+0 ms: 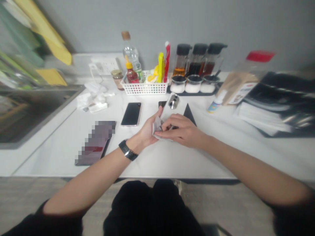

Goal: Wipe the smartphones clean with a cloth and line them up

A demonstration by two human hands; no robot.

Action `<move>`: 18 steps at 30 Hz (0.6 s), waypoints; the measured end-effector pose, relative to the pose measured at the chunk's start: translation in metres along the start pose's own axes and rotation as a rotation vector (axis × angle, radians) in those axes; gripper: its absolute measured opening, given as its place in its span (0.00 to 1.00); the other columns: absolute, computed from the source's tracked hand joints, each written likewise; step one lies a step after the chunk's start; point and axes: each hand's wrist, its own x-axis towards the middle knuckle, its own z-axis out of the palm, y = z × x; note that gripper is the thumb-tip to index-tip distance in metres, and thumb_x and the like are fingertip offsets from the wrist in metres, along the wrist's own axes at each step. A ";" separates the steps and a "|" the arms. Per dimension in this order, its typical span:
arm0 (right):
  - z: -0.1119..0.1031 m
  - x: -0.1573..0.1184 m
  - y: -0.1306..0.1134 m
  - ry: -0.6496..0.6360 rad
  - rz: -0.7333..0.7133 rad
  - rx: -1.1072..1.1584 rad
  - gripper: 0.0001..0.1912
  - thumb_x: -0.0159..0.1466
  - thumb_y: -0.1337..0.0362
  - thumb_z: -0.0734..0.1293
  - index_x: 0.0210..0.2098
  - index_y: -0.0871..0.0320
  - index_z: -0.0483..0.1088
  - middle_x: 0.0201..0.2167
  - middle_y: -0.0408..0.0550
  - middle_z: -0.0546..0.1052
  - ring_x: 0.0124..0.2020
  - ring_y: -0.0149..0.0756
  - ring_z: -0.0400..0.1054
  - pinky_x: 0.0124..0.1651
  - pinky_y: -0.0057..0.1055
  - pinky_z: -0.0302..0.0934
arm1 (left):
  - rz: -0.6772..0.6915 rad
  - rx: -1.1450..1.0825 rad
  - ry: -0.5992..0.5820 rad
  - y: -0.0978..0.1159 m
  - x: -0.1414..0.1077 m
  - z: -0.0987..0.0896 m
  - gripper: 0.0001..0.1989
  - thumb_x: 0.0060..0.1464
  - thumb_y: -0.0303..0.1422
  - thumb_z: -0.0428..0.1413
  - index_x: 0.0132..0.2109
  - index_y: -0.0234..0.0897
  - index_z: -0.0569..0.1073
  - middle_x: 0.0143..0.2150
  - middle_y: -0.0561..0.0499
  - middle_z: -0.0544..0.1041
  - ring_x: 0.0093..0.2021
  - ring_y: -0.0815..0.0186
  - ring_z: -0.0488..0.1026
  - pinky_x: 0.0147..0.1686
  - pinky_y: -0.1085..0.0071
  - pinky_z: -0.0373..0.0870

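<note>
The white cloth (157,128) sits bunched between the two hands, near the middle of the tabletop and closer to its front edge than its back. The hands are together: the right hand (178,129) pinches the cloth in its fingers and presses it toward the open left hand (145,132), which cups it from below. This firm, close pinch, made over bare tabletop, looks well suited to handling the cloth without snagging anything nearby.

Just ahead of the fingers lie a black triangular piece (189,114) and a silver phone camera part (173,101). A black phone (131,114) lies to the left, beyond it a flat dark object (94,142), too pixelated to identify. A black wristwatch (128,150) circles the left wrist. Crumpled tissues (93,100) lie near the tabletop's left edge, beside the sink (36,111).
</note>
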 end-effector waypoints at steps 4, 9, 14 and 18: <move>-0.008 -0.002 0.008 0.107 0.158 -0.042 0.08 0.74 0.60 0.71 0.48 0.48 0.83 0.39 0.45 0.81 0.42 0.39 0.72 0.47 0.40 0.65 | 0.053 -0.042 -0.008 0.001 0.000 0.004 0.28 0.77 0.44 0.40 0.42 0.35 0.80 0.31 0.47 0.82 0.26 0.62 0.80 0.33 0.64 0.81; -0.004 0.002 -0.003 -0.037 0.086 0.115 0.09 0.74 0.57 0.70 0.42 0.53 0.81 0.40 0.46 0.82 0.43 0.37 0.74 0.49 0.38 0.66 | -0.054 -0.046 0.013 0.002 -0.004 0.003 0.32 0.76 0.48 0.43 0.32 0.32 0.77 0.24 0.45 0.79 0.22 0.62 0.78 0.24 0.70 0.77; -0.001 0.006 -0.012 -0.040 0.145 0.070 0.11 0.73 0.55 0.71 0.38 0.53 0.78 0.37 0.45 0.81 0.42 0.37 0.73 0.47 0.38 0.62 | 0.048 -0.114 0.076 0.005 -0.007 0.010 0.28 0.77 0.43 0.44 0.34 0.32 0.77 0.21 0.49 0.77 0.19 0.66 0.74 0.23 0.74 0.74; -0.006 0.004 -0.004 0.065 0.287 0.052 0.11 0.72 0.57 0.73 0.35 0.54 0.73 0.32 0.43 0.79 0.38 0.39 0.71 0.46 0.39 0.60 | 0.107 -0.075 0.077 0.005 -0.005 0.017 0.29 0.78 0.40 0.40 0.38 0.31 0.79 0.27 0.47 0.80 0.23 0.65 0.77 0.28 0.72 0.76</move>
